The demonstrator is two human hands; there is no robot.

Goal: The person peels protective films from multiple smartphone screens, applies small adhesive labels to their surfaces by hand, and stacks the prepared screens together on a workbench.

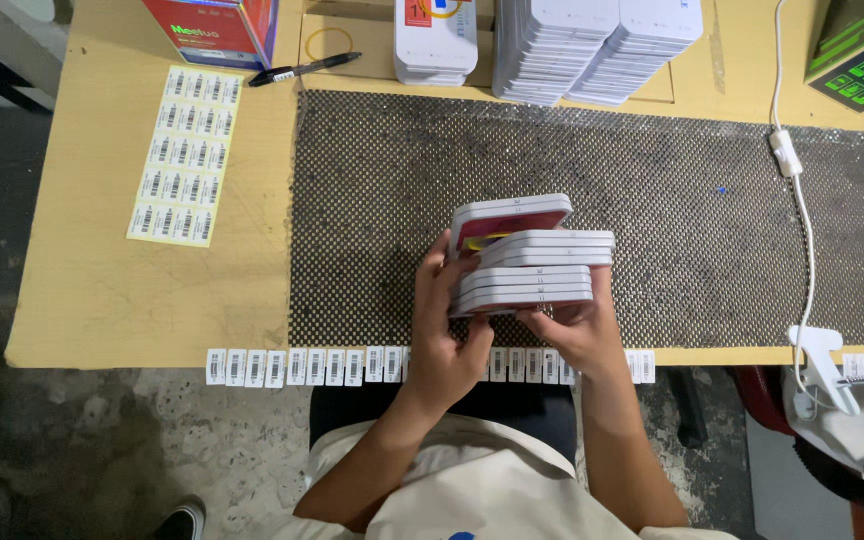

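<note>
Currently the stack (527,265) of white cases sits at frame centre on the mat (372,200). Left hand (444,335) grips its left edge; right hand (577,335) supports it beneath. Risk: upper cases lie skewed and could slide off if tilted.

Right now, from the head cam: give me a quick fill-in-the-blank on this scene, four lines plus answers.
1. Both hands, the left hand and the right hand, hold a stack of flat ____ cases.
2. The black pen lies beside a yellow rubber ____.
3. The barcode label sheet lies on the ____ side of the mat.
4. The cable is ____.

Answers: white; band; left; white
</note>
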